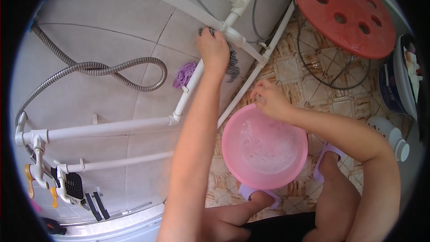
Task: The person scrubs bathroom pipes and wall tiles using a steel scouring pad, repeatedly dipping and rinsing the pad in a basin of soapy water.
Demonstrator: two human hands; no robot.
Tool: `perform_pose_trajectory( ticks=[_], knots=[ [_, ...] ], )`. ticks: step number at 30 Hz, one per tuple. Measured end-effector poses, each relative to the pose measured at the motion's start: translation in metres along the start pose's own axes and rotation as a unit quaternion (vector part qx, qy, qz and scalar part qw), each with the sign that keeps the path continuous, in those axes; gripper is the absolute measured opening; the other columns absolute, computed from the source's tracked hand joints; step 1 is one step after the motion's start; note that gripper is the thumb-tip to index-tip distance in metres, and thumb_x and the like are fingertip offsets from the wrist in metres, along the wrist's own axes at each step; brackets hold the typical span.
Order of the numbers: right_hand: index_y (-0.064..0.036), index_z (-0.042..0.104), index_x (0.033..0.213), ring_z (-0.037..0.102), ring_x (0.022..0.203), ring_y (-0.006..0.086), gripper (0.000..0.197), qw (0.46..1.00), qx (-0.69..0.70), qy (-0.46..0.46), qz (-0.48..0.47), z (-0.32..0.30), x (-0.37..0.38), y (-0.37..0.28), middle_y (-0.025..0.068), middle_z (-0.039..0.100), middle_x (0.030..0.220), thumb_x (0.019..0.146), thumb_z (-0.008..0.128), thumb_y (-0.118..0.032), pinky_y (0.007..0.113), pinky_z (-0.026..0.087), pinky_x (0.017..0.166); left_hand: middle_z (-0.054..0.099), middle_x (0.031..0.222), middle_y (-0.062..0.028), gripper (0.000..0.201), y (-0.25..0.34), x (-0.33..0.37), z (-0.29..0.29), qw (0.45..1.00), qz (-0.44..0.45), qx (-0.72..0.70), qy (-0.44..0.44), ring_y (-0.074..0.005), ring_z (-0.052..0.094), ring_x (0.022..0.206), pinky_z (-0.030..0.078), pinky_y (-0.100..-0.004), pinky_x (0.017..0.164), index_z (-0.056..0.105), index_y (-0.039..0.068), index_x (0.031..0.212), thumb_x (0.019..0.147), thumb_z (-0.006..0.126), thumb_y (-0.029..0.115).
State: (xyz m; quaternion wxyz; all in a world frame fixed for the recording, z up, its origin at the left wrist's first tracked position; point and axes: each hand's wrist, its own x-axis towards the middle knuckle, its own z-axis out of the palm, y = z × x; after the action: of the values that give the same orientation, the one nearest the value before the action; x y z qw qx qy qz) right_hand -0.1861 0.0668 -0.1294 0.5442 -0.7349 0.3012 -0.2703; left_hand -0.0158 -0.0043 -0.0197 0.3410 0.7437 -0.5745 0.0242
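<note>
Premises appear to be a household bathroom, as evidenced by tiled wall, exposed white pipes, orange-handled taps, looped metal hose, patterned floor, red stool, lilac slippers and a pink basin holding sudsy water.

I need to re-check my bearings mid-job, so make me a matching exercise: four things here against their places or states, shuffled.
1. Pink basin
2. Red round stool
3. Purple pouf
4. Grey scrubber

A. At the left hand
B. Beside the white pipe, touched by no hand
C. Holds sudsy water
D. Pierced with round holes

Pairs: 1-C; 2-D; 3-B; 4-A
</note>
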Motion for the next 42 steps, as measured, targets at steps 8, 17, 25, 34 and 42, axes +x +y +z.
perform_pose_trajectory(
  ticks=[8,17,25,34,42],
  knots=[
    [-0.0007,0.058,0.095,0.057,0.088,0.0296,0.019,0.999,-0.034,-0.015,-0.029,0.007,0.005,0.004,0.0140,0.050,0.106,0.077,0.054,-0.005,0.038,0.046,0.080,0.048,0.113,-0.0324,0.040,0.033,-0.071,0.003,0.989,0.119,0.011,-0.091,-0.0453,0.050,0.102,0.041,-0.0453,0.088,0.053,-0.007,0.118,0.081,0.052,0.009],
    [0.0020,0.048,0.123,0.055,0.095,0.0329,0.043,0.983,0.049,0.120,-0.131,-0.006,0.019,-0.037,0.0172,0.047,0.119,0.083,0.049,-0.012,0.037,0.045,0.084,0.042,0.120,-0.0225,0.047,-0.026,-0.118,0.022,0.930,-0.224,-0.264,-0.124,-0.0343,0.044,0.109,0.037,-0.0388,0.094,0.044,-0.003,0.124,0.088,0.046,0.027],
    [0.0009,0.054,0.113,0.059,0.083,0.0277,0.033,0.995,0.087,0.012,0.039,0.022,-0.004,-0.007,0.0175,0.060,0.095,0.083,0.053,-0.014,0.037,0.047,0.072,0.037,0.134,-0.0290,0.052,-0.023,-0.170,0.023,0.834,-0.387,-0.352,-0.173,-0.0402,0.039,0.118,0.034,-0.0429,0.098,0.044,-0.005,0.119,0.092,0.036,0.038],
    [-0.0094,0.056,0.114,0.056,0.101,0.0306,0.038,0.875,-0.389,-0.287,0.008,0.063,-0.101,0.087,0.0151,0.054,0.115,0.077,0.060,-0.015,0.040,0.051,0.076,0.057,0.115,-0.0166,0.046,-0.075,-0.263,0.028,0.679,-0.370,-0.107,-0.625,-0.0275,0.053,0.109,0.042,-0.0382,0.091,0.057,0.003,0.118,0.088,0.050,0.038],
    [-0.0148,0.062,0.106,0.057,0.095,0.0281,0.030,0.830,-0.420,-0.342,-0.132,0.037,-0.043,0.022,0.0084,0.056,0.110,0.077,0.056,-0.013,0.038,0.052,0.073,0.053,0.114,-0.0177,0.035,-0.071,-0.174,0.001,0.985,0.121,-0.036,-0.121,-0.0338,0.049,0.108,0.041,-0.0441,0.090,0.057,0.001,0.107,0.073,0.058,0.006]
  ],
)
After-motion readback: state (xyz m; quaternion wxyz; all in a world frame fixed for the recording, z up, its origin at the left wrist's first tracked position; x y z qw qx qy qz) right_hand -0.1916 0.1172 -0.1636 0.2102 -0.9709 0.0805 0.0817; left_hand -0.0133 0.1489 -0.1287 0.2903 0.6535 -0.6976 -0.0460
